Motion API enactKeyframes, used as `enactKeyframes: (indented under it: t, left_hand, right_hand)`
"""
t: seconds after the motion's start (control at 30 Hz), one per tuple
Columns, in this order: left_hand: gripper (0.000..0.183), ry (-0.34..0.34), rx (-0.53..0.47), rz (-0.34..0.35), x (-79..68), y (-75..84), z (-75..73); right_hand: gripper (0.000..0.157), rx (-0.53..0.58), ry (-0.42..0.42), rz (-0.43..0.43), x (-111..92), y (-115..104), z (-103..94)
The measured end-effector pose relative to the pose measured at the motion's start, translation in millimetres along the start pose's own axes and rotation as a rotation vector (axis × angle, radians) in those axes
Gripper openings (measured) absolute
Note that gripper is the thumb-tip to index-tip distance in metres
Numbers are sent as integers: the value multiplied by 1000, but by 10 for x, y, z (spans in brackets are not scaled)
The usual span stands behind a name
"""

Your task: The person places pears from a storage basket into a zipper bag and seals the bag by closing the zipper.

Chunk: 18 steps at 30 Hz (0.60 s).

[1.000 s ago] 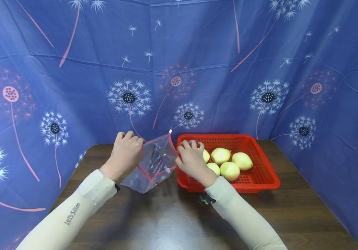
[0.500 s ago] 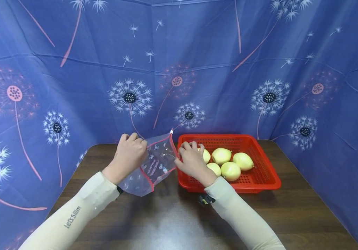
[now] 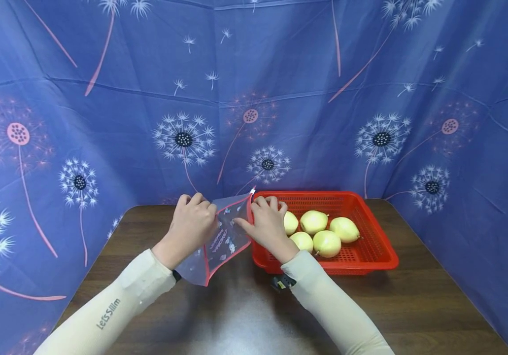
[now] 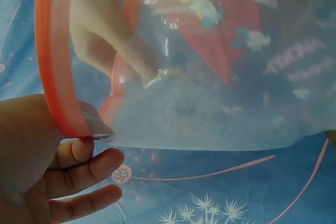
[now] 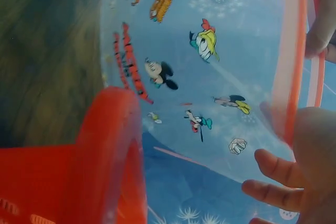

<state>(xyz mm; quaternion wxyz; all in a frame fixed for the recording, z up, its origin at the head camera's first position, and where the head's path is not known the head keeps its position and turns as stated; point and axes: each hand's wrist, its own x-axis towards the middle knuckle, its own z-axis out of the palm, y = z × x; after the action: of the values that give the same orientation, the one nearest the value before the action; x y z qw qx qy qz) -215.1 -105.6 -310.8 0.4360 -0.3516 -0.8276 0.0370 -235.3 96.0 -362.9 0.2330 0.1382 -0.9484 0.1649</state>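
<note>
A clear zipper bag with red edging and cartoon prints is held above the table, its mouth spread. At one corner of its mouth sits a white slider. My left hand pinches one side of the mouth; in the left wrist view, this hand has the red rim between thumb and fingers. On the opposite side, my right hand holds the rim, thumb reaching inside the opening and fingers outside. The right wrist view shows the fingers of this hand curled by the rim.
Just right of the bag stands a red plastic basket, partly behind my right hand. Several yellow-green pears lie in it. The wooden table ends at a blue dandelion-print cloth hung behind and at the sides.
My left hand has moved right and slightly down, nearer the right hand. The right thumb now extends further into the bag's mouth. The bag has turned and its near corner hangs lower.
</note>
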Motion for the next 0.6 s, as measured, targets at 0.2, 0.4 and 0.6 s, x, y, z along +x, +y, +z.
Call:
enactKeyframes:
  t: [0.2,0.4,0.6]
  left_hand:
    - [19,-35,42,-29,-39,-36,19]
    - [22,-86,78,-59,-100,-102,18]
    - [25,-116,82,-94,-126,-152,9]
  right_hand:
    - [35,-6,45,-20,-26,45,10]
    - [25,-2,59,-34,-68,162,66]
    - [27,-11,30,-26,-100,260,104]
